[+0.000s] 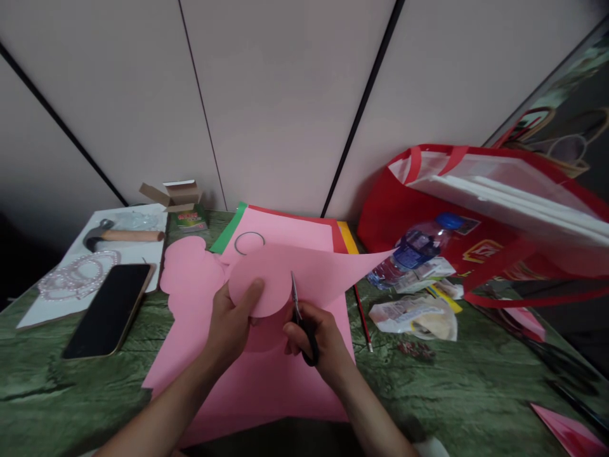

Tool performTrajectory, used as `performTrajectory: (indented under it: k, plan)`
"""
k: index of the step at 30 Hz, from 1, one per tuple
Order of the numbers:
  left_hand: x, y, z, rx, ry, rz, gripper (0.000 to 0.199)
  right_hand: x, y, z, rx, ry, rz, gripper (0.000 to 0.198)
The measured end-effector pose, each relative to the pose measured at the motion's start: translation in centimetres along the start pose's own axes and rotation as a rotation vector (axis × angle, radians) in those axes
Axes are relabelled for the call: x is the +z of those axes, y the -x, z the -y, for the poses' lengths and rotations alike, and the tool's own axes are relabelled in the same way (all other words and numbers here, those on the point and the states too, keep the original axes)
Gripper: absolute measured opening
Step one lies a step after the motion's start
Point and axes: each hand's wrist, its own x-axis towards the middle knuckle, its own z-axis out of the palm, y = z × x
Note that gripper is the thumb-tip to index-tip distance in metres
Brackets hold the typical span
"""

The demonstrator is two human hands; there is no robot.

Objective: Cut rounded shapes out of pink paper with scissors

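My left hand pinches a sheet of pink paper, thumb on top, by a rounded part that is cut along its edge. The sheet is lifted, and its pointed corner stretches out to the right. In my right hand is a pair of scissors with dark handles. Their blades point up and away from me, at the paper beside the rounded part. Beneath both hands lie more pink sheets. At their left rests a pink cut-out with a scalloped outline.
A phone, bead strings and a hammer lie left. A small opened box stands behind. To the right are a red pencil, a bottle, plastic packaging and a large red bag. A thin ring lies behind my hands.
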Motion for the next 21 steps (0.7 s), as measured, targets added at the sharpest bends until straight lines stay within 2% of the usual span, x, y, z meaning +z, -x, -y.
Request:
performTrajectory:
  k: [5,9,12,14,18,21]
  plan:
    - [0.2,0.3,-0.2,0.061,-0.038,-0.024,0.030,0.3,0.2,0.3,-0.011,-0.013,-0.009,0.019]
    - [0.7,1.3,-0.9,0.113,-0.155,0.135,0.038,0.9,0.5,0.8,-0.067,-0.038,-0.037,0.018]
    - [1.0,2.0,-1.4,0.141,-0.270,0.221,0.028,1.2,0.8,1.1,-0.082,-0.054,-0.066,0.017]
    - [1.0,2.1,-1.5,0.145,-0.314,0.194,0.024,1.3,0.9,1.1,-0.077,-0.058,-0.047,0.016]
    - [0.8,2.3,-1.7,0.121,-0.294,0.084,0.033,1.6,1.1,1.3,-0.080,-0.070,0.030,0.018]
    - [0.8,2.7,-1.9,0.098,-0.252,0.076,0.032,1.7,1.2,1.7,-0.103,-0.074,0.030,0.021]
